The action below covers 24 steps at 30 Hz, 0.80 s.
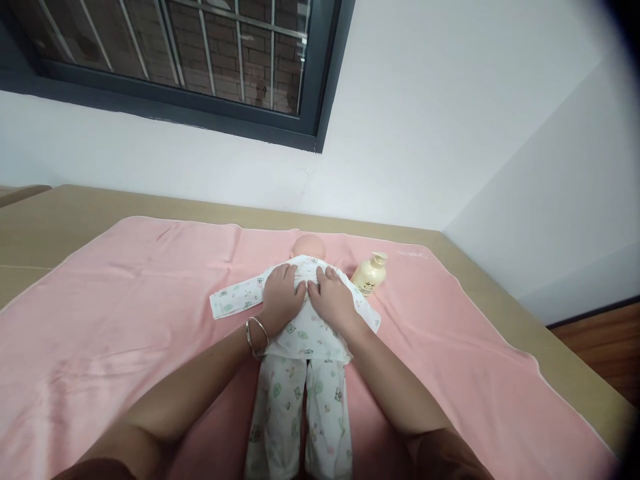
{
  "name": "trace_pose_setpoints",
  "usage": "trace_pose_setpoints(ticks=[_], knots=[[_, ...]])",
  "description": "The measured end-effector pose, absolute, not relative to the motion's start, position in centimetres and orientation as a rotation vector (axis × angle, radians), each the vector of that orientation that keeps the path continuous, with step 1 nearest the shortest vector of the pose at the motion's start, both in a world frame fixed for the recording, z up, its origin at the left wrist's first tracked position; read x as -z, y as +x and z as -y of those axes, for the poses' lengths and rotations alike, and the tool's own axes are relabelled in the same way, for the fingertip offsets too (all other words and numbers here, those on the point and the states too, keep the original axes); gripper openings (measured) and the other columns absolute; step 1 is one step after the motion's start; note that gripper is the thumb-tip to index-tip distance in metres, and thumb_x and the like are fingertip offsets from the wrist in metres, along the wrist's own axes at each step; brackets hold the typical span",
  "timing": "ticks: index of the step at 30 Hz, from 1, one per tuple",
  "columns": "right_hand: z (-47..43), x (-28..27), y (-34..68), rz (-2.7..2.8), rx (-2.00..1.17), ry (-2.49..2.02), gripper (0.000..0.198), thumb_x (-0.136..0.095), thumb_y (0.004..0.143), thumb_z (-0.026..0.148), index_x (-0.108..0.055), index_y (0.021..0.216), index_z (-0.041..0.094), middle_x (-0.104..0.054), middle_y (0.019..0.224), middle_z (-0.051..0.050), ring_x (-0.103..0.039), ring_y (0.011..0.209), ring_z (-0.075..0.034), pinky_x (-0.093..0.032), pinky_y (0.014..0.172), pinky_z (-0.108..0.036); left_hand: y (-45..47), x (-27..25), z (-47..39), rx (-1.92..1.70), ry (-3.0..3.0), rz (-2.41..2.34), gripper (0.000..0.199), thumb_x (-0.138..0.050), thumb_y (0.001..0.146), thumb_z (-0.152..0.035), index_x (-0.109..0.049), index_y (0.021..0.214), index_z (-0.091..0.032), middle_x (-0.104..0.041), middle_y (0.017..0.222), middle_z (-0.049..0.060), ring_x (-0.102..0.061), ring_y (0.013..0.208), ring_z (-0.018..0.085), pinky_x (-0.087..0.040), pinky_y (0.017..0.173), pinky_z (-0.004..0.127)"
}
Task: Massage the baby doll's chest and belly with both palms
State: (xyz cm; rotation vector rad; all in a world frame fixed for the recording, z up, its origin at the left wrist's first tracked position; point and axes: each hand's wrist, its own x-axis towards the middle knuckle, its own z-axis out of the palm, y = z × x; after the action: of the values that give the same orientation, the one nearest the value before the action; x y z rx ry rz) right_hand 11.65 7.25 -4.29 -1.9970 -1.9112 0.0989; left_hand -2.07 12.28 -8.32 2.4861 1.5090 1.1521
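A baby doll (pixel 309 340) lies stretched out on a pink cloth, dressed in a white patterned top and matching trousers (pixel 285 407). Its bald head (pixel 309 247) points away from me, and no face shows. Flat on the upper part of the top rests my left hand (pixel 283 293), open, with a silver bangle at the wrist. My right hand (pixel 331 297) lies open beside it on the same garment, the two thumbs close together. One sleeve (pixel 237 298) reaches out to the left; the other slants down to the right, partly behind my right forearm.
A pale yellow pump bottle (pixel 371 273) stands or leans just right of the doll's shoulder. The pink cloth (pixel 150 300) covers most of the wooden table (pixel 395 228). Behind are a white wall and a dark-framed, barred window (pixel 200 100).
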Motion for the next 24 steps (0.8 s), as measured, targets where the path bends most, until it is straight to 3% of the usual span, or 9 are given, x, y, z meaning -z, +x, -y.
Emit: trace_pose_setpoints(ticks=[5,16,20,24], knots=[[-8.4,5.3,11.7,1.931,-0.025,-1.942,0.059,-0.034,0.098,0.040,-0.038,0.143,0.004,-0.039,0.147,-0.023,-0.030,0.140,-0.032,-0.022,0.113,-0.046,-1.8,9.2,-13.0,-1.138,2.556,-1.439,0.045,-0.042,0.089,-0.027,-0.049,0.129,-0.008,-0.052,0.134,0.021,-0.043,0.129,0.035,-0.033,0.108,0.055],[-6.4,5.3,10.1,1.995,-0.046,-1.972,0.058,-0.030,0.099,0.036,-0.033,0.146,0.003,-0.032,0.151,-0.025,-0.025,0.142,-0.034,-0.022,0.113,-0.049,-2.4,8.6,-12.4,-1.241,2.501,-1.252,0.033,-0.042,0.087,-0.020,-0.061,0.114,-0.015,-0.061,0.116,0.012,-0.054,0.111,0.026,-0.045,0.099,0.044],[-7.3,5.4,11.0,1.892,-0.104,-2.041,0.068,-0.032,0.098,0.043,-0.028,0.145,-0.005,-0.031,0.149,-0.030,-0.024,0.142,-0.036,-0.020,0.113,-0.050,-2.1,9.0,-12.9,-1.205,2.459,-1.380,0.039,-0.045,0.088,-0.026,-0.056,0.123,-0.012,-0.058,0.125,0.016,-0.051,0.119,0.030,-0.040,0.105,0.049],[-8.6,5.6,12.2,1.925,-0.100,-1.917,0.062,-0.031,0.098,0.043,-0.033,0.145,0.002,-0.031,0.151,-0.025,-0.023,0.143,-0.032,-0.018,0.115,-0.047,-1.9,9.7,-13.4,-1.200,2.496,-1.430,0.045,-0.047,0.089,-0.033,-0.051,0.129,-0.013,-0.053,0.134,0.019,-0.044,0.128,0.034,-0.036,0.107,0.054]])
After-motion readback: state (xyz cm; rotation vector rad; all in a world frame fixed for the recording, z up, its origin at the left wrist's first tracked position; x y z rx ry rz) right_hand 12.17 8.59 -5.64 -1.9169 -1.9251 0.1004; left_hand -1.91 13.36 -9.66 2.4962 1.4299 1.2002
